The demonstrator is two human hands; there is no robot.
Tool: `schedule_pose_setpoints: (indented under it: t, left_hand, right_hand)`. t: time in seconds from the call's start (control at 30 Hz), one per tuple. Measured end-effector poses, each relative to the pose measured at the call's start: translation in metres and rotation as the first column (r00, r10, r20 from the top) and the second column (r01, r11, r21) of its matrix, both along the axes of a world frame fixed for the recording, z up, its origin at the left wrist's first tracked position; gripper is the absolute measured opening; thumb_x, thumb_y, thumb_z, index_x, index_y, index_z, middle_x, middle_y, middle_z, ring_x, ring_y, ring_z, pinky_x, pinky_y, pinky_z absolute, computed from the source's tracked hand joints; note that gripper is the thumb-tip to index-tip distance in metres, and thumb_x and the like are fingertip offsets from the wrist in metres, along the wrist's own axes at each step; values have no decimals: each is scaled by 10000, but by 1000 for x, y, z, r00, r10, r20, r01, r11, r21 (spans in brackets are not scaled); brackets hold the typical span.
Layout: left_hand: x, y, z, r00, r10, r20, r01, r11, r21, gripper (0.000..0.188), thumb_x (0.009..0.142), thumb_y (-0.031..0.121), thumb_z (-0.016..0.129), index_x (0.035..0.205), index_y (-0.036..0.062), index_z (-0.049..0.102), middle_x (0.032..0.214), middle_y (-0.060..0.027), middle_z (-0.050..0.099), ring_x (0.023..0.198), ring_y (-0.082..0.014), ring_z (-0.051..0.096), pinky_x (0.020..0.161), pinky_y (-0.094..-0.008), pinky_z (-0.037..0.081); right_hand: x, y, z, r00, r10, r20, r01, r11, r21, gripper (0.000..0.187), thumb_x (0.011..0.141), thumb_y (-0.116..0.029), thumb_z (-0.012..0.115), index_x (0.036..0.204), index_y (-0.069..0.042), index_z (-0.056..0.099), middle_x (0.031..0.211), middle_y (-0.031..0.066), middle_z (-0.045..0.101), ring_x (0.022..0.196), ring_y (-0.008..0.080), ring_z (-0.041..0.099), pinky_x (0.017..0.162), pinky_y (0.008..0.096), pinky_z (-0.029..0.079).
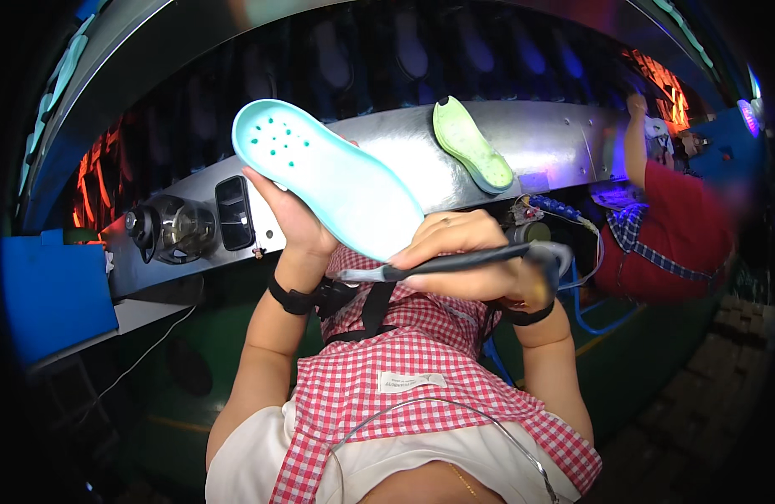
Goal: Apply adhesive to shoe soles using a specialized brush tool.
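Across left grip (300, 220), blue sole (345, 185), dark tool (455, 261) in right grip (471, 238)

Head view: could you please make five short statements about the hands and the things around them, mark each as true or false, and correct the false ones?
1. The left hand holds a pale blue sole. True.
2. The right hand holds no tool. False: it holds a dark-handled tool.
3. A green sole lies on the metal bench. True.
4. The clear jug with a black lid stands to the right of the green sole. False: it stands well to the left of it.
5. Another person, dressed in red, is at the right side of the picture. True.
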State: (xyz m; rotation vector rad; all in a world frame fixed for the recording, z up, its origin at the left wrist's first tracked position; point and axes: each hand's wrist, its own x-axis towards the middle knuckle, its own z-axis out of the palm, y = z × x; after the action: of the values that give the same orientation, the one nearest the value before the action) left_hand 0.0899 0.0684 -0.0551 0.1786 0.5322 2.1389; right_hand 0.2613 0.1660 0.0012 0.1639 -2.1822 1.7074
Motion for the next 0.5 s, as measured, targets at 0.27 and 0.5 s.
schedule_pose_setpoints:
  t: [0.27,0.5]
  left_hand:
    - [-18,-9,17,989,138,-51,-142,988,-66,851,751,736,222,1240,61,390,1139,-186,504,1055,-355,478,929,-463,364]
    - [3,-7,33,993,-24,114,20,999,38,671,874,533,265,1247,-17,358,1214,-168,459,1079,-301,484,932,-394,386]
  right_hand:
    - [8,17,-12,996,70,50,-68,996,-55,229,656,-3,694,880,-32,657,859,73,642,914,184,555,826,306,428]
    - [-4,-3,-29,989,-63,134,145,573,-806,161,798,7,565,954,45,554,949,158,606,883,175,589,798,271,473]
